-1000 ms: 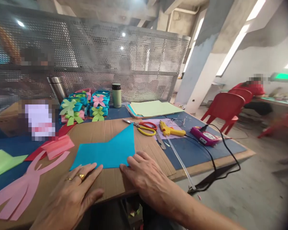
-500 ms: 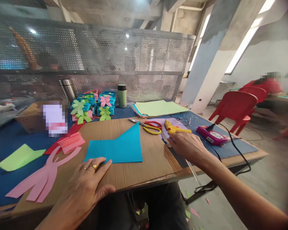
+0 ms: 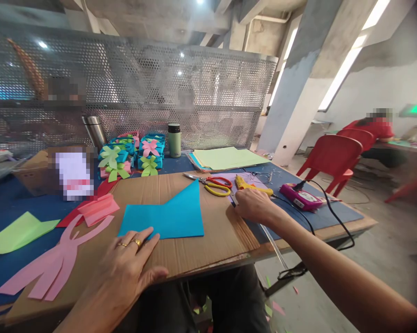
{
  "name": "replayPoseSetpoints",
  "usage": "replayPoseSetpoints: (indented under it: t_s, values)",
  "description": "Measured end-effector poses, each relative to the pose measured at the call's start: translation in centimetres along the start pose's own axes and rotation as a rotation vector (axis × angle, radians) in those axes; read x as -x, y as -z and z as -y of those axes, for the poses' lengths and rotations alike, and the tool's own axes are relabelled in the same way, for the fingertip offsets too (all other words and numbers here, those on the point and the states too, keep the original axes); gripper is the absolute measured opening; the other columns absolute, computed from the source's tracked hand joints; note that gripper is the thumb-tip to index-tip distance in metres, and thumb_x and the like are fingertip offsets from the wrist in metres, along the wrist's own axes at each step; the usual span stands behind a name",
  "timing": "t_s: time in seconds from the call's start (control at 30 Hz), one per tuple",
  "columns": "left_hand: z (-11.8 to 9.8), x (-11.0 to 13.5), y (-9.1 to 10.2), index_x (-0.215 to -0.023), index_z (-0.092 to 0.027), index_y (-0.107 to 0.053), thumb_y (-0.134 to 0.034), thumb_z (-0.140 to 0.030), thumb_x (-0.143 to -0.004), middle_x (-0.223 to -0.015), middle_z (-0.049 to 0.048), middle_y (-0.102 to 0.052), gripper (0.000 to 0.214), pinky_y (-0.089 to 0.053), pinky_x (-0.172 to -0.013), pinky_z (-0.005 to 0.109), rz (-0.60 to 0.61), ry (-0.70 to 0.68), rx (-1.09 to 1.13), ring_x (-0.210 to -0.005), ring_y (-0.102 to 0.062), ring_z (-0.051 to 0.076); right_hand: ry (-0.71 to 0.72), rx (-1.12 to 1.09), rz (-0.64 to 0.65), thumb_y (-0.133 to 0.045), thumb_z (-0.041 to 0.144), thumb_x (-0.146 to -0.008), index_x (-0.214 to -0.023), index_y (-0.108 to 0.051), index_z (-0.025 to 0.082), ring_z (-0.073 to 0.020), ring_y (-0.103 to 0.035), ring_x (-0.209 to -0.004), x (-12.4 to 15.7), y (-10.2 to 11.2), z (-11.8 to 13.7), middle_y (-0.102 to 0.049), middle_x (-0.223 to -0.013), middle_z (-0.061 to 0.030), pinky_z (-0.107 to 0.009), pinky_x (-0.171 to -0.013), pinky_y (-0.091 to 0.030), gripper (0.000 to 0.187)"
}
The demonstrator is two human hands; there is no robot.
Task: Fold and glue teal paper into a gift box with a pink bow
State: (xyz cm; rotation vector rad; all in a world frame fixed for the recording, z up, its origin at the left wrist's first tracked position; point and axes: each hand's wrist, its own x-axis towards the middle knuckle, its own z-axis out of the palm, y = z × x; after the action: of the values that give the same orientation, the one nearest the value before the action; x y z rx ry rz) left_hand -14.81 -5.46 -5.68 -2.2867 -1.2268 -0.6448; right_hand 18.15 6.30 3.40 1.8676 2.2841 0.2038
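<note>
My left hand (image 3: pixel 125 268) lies flat and open on the cardboard sheet (image 3: pixel 201 249), its ringed fingers touching the lower left edge of a folded blue paper (image 3: pixel 167 217). My right hand (image 3: pixel 252 206) is out to the right of the blue paper with its fingers curled over a thin grey tool (image 3: pixel 233 202); only the tool's dark tip shows past the fingers. Yellow-and-red scissors (image 3: pixel 213 184) and a yellow glue gun (image 3: pixel 252 185) lie just beyond that hand.
Pink paper cut-outs (image 3: pixel 52 263), a green sheet (image 3: pixel 17 229), a paper stack (image 3: pixel 225 157), blue boxes with paper flowers (image 3: pixel 132 155), two flasks and a pink device (image 3: pixel 300 196) with a black cord sit on the table. Mesh screen behind. Red chairs and a seated person at right.
My right hand left the blue paper's lower edge, reached right toward the glue gun, and has now curled over the grey tool. My left hand stayed flat on the cardboard.
</note>
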Motion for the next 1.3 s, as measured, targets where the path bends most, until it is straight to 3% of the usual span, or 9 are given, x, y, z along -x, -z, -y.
replayPoseSetpoints:
  t_s: [0.23, 0.43, 0.57, 0.7, 0.9, 0.97, 1.1, 1.2, 1.3]
  values:
    - [-0.6, -0.5, 0.5, -0.118, -0.017, -0.071, -0.044, -0.064, -0.096, -0.117, 0.0128, -0.073, 0.058, -0.052, -0.081, 0.044, -0.002, 0.013, -0.031, -0.098, -0.065, 0.030, 0.009, -0.020, 0.040, -0.057, 0.042, -0.095, -0.117, -0.065, 0.013, -0.0247, -0.064, -0.105, -0.9, 0.1, -0.4, -0.068, -0.115, -0.0121, -0.045, -0.093, -0.048, 0.037]
    - [-0.8, -0.3, 0.0, -0.120, -0.014, -0.069, -0.041, -0.062, -0.097, -0.121, 0.0155, -0.070, 0.061, -0.049, -0.082, 0.046, -0.009, 0.031, -0.016, -0.102, -0.062, 0.031, 0.018, -0.041, 0.018, -0.054, 0.023, -0.086, -0.115, -0.067, 0.002, -0.0329, -0.064, -0.107, -1.1, -0.1, -0.9, -0.067, -0.112, -0.0263, -0.040, -0.087, -0.045, 0.039]
    - [-1.1, -0.3, 0.2, -0.120, -0.011, -0.067, -0.035, -0.061, -0.099, -0.121, 0.0171, -0.068, 0.063, -0.047, -0.085, 0.047, 0.029, 0.050, -0.009, -0.105, -0.060, 0.032, 0.025, -0.041, 0.018, -0.054, 0.025, -0.083, -0.105, -0.072, 0.005, -0.0330, -0.066, -0.099, -1.0, -0.5, -0.9, -0.070, -0.103, -0.0237, -0.038, -0.081, -0.046, 0.034]
    - [-1.3, -1.0, 0.8, -0.119, -0.011, -0.067, -0.035, -0.059, -0.100, -0.118, 0.0172, -0.068, 0.061, -0.046, -0.088, 0.048, 0.073, 0.057, -0.011, -0.106, -0.058, 0.033, 0.020, -0.026, -0.009, -0.051, 0.028, -0.086, -0.107, -0.071, 0.007, -0.0325, -0.067, -0.099, -1.2, -0.5, -0.7, -0.070, -0.104, -0.0232, -0.038, -0.082, -0.046, 0.036]
    - [-1.9, -2.6, 1.0, -0.097, -0.014, -0.069, -0.033, -0.064, -0.097, -0.100, 0.0148, -0.068, 0.062, -0.046, -0.079, 0.046, 0.174, 0.114, -0.021, -0.092, -0.060, 0.031, 0.030, -0.021, -0.007, -0.047, 0.026, -0.089, -0.106, -0.071, 0.004, -0.0313, -0.068, -0.094, -2.5, 0.1, -0.1, -0.071, -0.099, -0.0245, -0.035, -0.075, -0.046, 0.036]
    - [-2.0, -3.0, 0.9, -0.098, -0.013, -0.069, -0.035, -0.064, -0.097, -0.094, 0.0139, -0.068, 0.061, -0.046, -0.076, 0.045, 0.176, 0.114, -0.044, -0.088, -0.061, 0.031, 0.032, -0.020, -0.001, -0.047, 0.026, -0.090, -0.106, -0.071, 0.004, -0.0312, -0.068, -0.095, -2.7, 0.3, 0.1, -0.071, -0.101, -0.0246, -0.035, -0.076, -0.047, 0.037]
    - [-2.0, -4.0, 0.5, -0.120, -0.009, -0.067, -0.048, -0.054, -0.097, -0.096, 0.0152, -0.071, 0.054, -0.046, -0.073, 0.042, 0.128, 0.107, -0.102, -0.088, -0.064, 0.031, 0.004, -0.003, 0.017, -0.049, 0.029, -0.092, -0.109, -0.072, 0.005, -0.0343, -0.067, -0.102, -2.5, 0.4, 0.8, -0.070, -0.105, -0.0258, -0.040, -0.083, -0.048, 0.038]
    - [-2.2, -4.6, 0.1, -0.120, -0.011, -0.070, -0.062, -0.048, -0.093, -0.100, 0.0158, -0.072, 0.046, -0.046, -0.072, 0.040, 0.165, 0.133, -0.122, -0.089, -0.065, 0.030, -0.045, 0.008, 0.033, -0.051, 0.033, -0.095, -0.108, -0.071, 0.005, -0.0344, -0.066, -0.103, -2.3, 0.2, 1.1, -0.069, -0.106, -0.0255, -0.044, -0.087, -0.048, 0.037]
    - [-2.4, -4.9, -0.2, -0.118, -0.019, -0.073, -0.070, -0.048, -0.087, -0.103, 0.0165, -0.071, 0.042, -0.046, -0.071, 0.039, 0.164, 0.136, -0.143, -0.090, -0.065, 0.031, -0.080, 0.005, 0.048, -0.056, 0.039, -0.097, -0.115, -0.066, 0.010, -0.0272, -0.065, -0.104, -2.4, 0.0, 0.8, -0.067, -0.114, -0.0165, -0.045, -0.089, -0.051, 0.036]
